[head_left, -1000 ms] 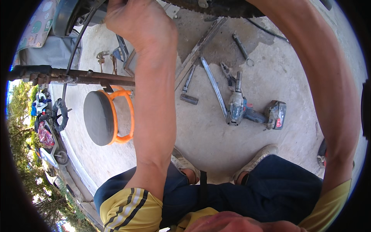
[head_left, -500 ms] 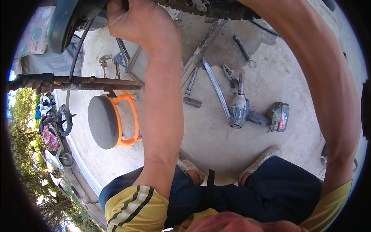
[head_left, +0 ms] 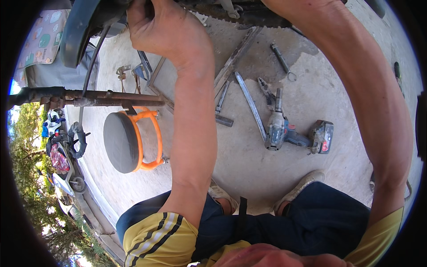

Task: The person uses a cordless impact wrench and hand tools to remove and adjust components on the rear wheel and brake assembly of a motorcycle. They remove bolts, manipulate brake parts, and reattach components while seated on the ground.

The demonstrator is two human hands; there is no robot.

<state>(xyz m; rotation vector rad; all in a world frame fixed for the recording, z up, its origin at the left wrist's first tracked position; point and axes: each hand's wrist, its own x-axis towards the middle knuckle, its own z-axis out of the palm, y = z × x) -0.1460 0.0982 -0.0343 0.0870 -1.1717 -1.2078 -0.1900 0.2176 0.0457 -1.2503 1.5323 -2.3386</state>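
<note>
My left hand [head_left: 165,27] reaches up to the underside of a vehicle at the top edge, beside a dark blue-grey plastic panel [head_left: 76,38]. Its fingers are curled in; whatever they grip is hidden behind the hand. Further right, my right hand [head_left: 302,5] is up against the dark, greasy vehicle part [head_left: 262,18], cut off by the frame so its fingers are out of sight. Between the hands a coil spring [head_left: 212,10] and a metal bracket [head_left: 231,10] show on that part.
On the concrete lie a cordless impact wrench [head_left: 276,129], pliers [head_left: 266,92], a long metal bar [head_left: 250,106], a hammer-shaped tool [head_left: 221,104] and a spanner [head_left: 282,60]. An orange-framed stool [head_left: 121,142] and a rusty pipe [head_left: 111,99] stand left. Parked scooters [head_left: 62,169] are beyond.
The whole view has shifted slightly. My left hand and forearm appear a little further right, still at the vehicle. The right hand shows slightly further left along the part.
</note>
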